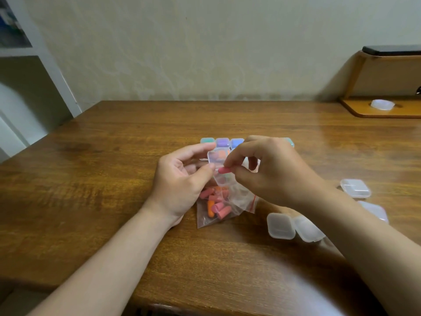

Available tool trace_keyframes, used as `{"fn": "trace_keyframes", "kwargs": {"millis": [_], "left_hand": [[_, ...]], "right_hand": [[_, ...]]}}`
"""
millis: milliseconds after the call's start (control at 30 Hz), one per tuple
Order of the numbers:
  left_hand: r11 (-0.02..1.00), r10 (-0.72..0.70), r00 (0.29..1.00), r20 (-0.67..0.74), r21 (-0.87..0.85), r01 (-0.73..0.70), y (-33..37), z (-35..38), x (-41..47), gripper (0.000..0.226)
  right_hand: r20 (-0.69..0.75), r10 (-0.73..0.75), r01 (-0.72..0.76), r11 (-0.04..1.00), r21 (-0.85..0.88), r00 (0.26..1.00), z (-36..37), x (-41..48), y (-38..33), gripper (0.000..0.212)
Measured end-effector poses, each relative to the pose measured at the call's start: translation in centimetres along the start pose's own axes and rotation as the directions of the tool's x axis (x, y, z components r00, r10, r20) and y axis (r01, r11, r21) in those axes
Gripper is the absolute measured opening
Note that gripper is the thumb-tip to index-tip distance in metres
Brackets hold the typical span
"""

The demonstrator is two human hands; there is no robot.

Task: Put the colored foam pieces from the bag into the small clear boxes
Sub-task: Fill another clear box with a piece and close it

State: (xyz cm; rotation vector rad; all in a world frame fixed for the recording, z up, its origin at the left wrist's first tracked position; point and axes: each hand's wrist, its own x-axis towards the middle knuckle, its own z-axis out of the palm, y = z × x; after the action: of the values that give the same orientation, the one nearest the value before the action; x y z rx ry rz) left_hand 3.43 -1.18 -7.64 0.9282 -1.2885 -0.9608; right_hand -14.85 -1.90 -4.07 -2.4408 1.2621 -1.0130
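My left hand holds a small clear box with its lid swung open, raised above the table. My right hand pinches a pink foam piece at the box's opening. Below both hands lies a clear zip bag with a red seal strip, holding several pink and orange foam pieces. Behind my hands stands a row of filled boxes showing teal, purple and blue pieces, partly hidden by my fingers.
Several shut clear boxes with nothing visible inside lie at the right: one beyond my right forearm, others in front of it. A wooden stand with a white round object sits at the back right. The wooden table ends at a wall.
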Motion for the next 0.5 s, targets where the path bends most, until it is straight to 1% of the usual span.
{"fn": "trace_keyframes", "kwargs": {"millis": [167, 500], "left_hand": [[0.999, -0.021, 1.000, 0.021, -0.041, 0.022, 0.29, 0.05, -0.12, 0.034], [0.998, -0.015, 1.000, 0.022, -0.058, 0.016, 0.14, 0.07, -0.08, 0.036]], "right_hand": [[0.002, -0.003, 0.003, 1.000, -0.015, 1.000, 0.17, 0.01, -0.17, 0.016], [-0.001, -0.010, 0.010, 0.998, -0.069, 1.000, 0.42, 0.00, -0.54, 0.016]]}}
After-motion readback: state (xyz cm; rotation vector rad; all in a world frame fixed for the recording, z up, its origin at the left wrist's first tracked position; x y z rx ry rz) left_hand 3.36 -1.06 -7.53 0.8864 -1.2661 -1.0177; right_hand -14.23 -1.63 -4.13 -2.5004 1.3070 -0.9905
